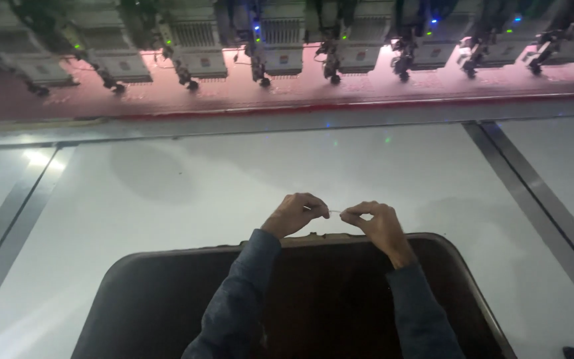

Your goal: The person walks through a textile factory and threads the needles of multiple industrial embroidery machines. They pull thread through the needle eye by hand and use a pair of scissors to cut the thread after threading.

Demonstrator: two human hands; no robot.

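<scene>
My left hand (295,214) and my right hand (375,223) are held close together over the white table top (187,193), just beyond the rim of a dark cut-out opening (167,292). Both pinch the ends of a thin pale thread (333,212) stretched between thumb and forefinger of each hand. The thread is very fine and short. Dark blue sleeves cover both forearms, which reach up out of the opening.
A row of several embroidery machine heads (280,46) with small green and blue lights runs along the far edge, above red fabric (234,96). Grey metal strips (539,199) cross the table on the right and on the left (8,226).
</scene>
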